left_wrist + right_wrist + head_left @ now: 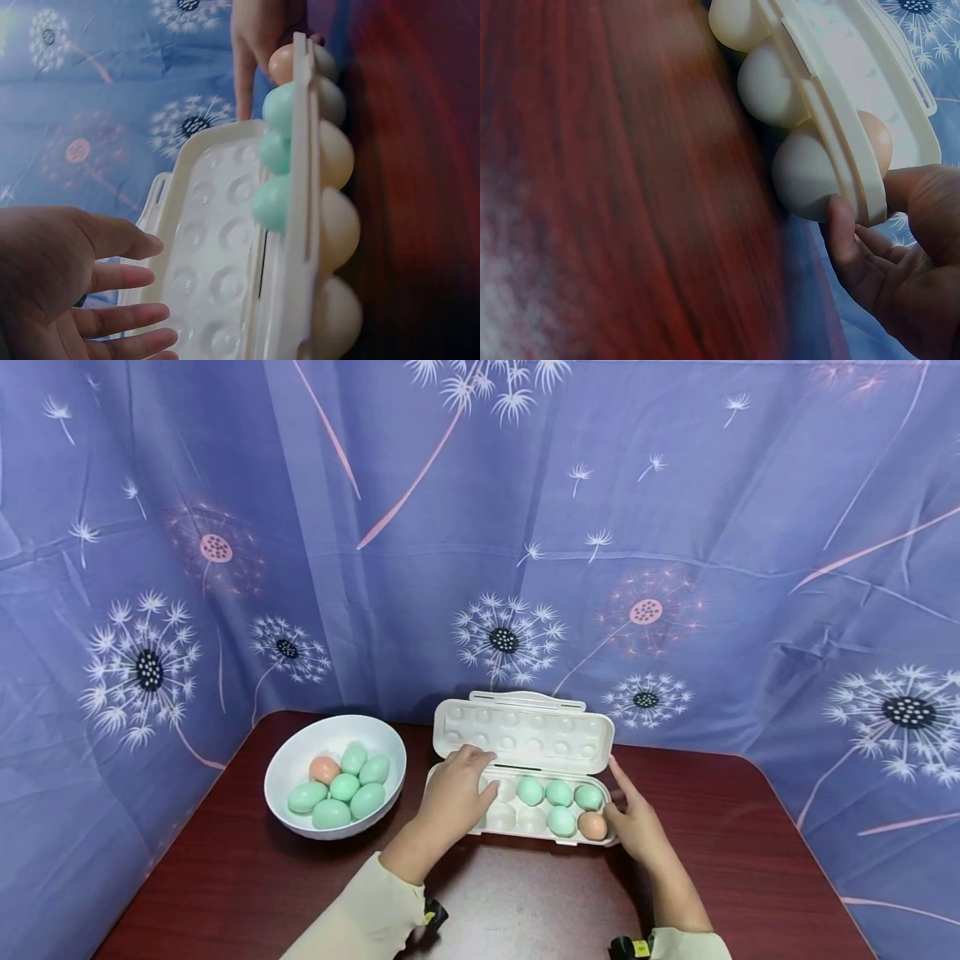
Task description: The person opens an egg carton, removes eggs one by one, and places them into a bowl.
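A white egg carton [517, 832] lies on the table with its lid [525, 735] raised against the back. Several green eggs [558, 792] and one orange egg [592, 827] fill cups toward its right end; bare cups show to the left of them. My left hand [459, 792] is over the carton's left part, partly covering it, and in the left wrist view its fingers [124, 319] are spread with nothing in them. At the right end my right hand [639, 818] grips the carton's edge, thumb and fingers around the corner beside the orange egg.
A white bowl [276, 793] on the left holds several green eggs [332, 814] and one orange egg [324, 769]. The dark red wooden table [517, 893] ends at a blue dandelion-patterned curtain [405, 635] behind.
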